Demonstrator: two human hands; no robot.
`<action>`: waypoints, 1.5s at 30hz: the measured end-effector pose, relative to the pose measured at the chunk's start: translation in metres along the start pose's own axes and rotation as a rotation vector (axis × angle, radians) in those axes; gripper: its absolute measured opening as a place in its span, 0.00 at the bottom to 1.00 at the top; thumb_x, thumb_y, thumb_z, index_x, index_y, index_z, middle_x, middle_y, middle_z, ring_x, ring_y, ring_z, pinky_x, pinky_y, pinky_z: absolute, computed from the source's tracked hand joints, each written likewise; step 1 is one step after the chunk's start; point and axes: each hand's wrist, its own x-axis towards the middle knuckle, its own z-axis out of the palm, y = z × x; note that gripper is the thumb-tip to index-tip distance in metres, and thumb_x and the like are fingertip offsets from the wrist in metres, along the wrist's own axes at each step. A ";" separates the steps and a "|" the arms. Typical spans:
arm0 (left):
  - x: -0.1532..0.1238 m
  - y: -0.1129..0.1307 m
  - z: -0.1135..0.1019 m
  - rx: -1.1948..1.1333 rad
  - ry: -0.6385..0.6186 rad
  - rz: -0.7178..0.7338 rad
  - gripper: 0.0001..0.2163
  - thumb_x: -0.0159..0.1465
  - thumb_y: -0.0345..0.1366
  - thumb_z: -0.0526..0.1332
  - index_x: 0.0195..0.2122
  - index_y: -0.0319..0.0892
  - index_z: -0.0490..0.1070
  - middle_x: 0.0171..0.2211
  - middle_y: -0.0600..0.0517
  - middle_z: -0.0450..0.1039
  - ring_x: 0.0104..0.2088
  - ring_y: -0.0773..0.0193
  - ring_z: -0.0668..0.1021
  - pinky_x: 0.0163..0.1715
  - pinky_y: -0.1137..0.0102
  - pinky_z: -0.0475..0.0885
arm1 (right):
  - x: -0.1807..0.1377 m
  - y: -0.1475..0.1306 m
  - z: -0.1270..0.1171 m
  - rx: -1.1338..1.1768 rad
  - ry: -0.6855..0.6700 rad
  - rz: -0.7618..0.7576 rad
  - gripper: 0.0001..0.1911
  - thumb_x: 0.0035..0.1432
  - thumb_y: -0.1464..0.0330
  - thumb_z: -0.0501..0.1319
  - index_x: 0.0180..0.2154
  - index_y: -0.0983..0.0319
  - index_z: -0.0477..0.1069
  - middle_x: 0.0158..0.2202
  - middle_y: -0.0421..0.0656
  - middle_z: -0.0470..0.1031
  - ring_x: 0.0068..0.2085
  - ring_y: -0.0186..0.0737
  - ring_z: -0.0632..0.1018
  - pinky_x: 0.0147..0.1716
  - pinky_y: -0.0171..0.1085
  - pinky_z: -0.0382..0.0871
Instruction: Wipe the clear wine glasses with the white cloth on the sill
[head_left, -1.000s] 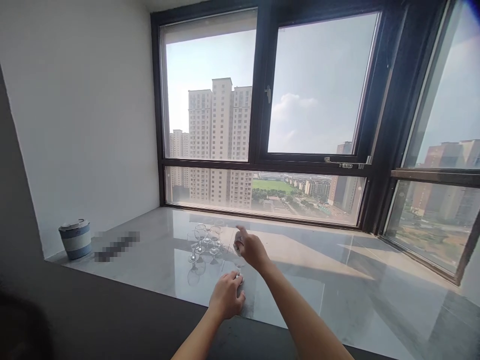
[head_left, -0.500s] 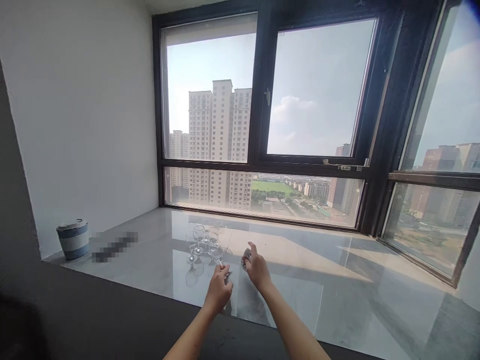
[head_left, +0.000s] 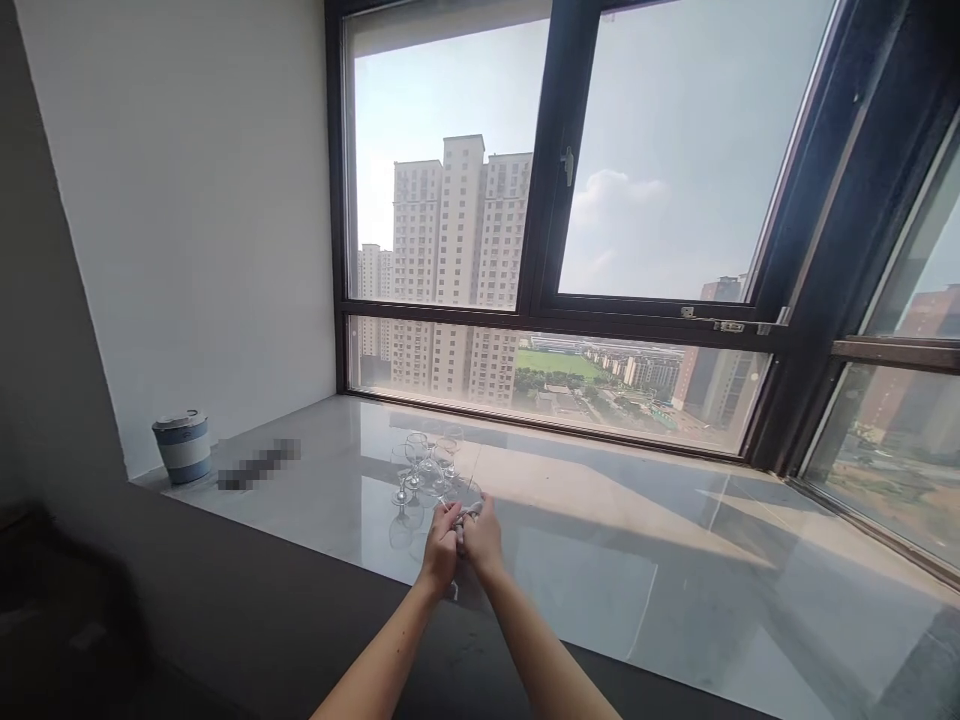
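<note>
— What's in your grip?
— My left grip (head_left: pixel 441 545) is closed on a wine glass (head_left: pixel 466 492), and my right grip (head_left: pixel 486 538) is closed on a white cloth (head_left: pixel 463 515) against it, above the table's (head_left: pixel 600 560) near edge.
— Other glasses (head_left: pixel 420 462)?
— Standing just beyond, at eleven o'clock.

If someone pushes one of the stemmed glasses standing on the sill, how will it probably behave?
The glasses look thin and clear, so probably light and fragile. Tall stems on small feet suggest one tips easily. The sill is glossy, so a low push may slide it into its close neighbours.
</note>
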 end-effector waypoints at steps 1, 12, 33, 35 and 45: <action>-0.001 0.001 0.000 0.012 -0.009 0.013 0.31 0.52 0.31 0.49 0.58 0.36 0.70 0.59 0.45 0.67 0.62 0.58 0.67 0.61 0.70 0.63 | 0.001 0.001 -0.003 -0.009 0.002 0.019 0.32 0.63 0.75 0.46 0.67 0.65 0.48 0.55 0.55 0.73 0.53 0.44 0.77 0.45 0.36 0.70; -0.005 0.006 0.005 0.066 0.012 0.030 0.29 0.55 0.31 0.51 0.59 0.35 0.70 0.64 0.43 0.62 0.66 0.53 0.62 0.66 0.64 0.58 | -0.008 0.019 -0.030 0.142 0.108 -0.023 0.36 0.62 0.65 0.53 0.67 0.69 0.44 0.46 0.53 0.78 0.46 0.48 0.79 0.43 0.38 0.68; -0.027 0.036 0.010 0.530 -0.233 0.260 0.40 0.51 0.25 0.56 0.68 0.51 0.56 0.73 0.55 0.37 0.71 0.50 0.43 0.69 0.54 0.47 | 0.024 0.008 -0.030 0.558 0.378 -0.248 0.45 0.49 0.65 0.62 0.65 0.56 0.43 0.47 0.45 0.72 0.42 0.44 0.78 0.38 0.41 0.73; -0.029 0.039 0.009 0.565 -0.248 0.245 0.39 0.52 0.25 0.57 0.67 0.55 0.57 0.73 0.57 0.34 0.71 0.47 0.42 0.68 0.53 0.49 | 0.029 0.010 -0.036 0.599 0.444 -0.248 0.44 0.50 0.65 0.61 0.65 0.57 0.43 0.48 0.46 0.71 0.44 0.44 0.77 0.37 0.40 0.73; -0.031 0.047 0.008 0.661 -0.358 0.211 0.31 0.55 0.31 0.57 0.61 0.54 0.65 0.70 0.48 0.48 0.68 0.47 0.57 0.65 0.53 0.53 | 0.075 0.092 -0.123 0.346 0.593 0.025 0.47 0.50 0.62 0.61 0.66 0.59 0.40 0.53 0.50 0.70 0.47 0.47 0.77 0.43 0.41 0.70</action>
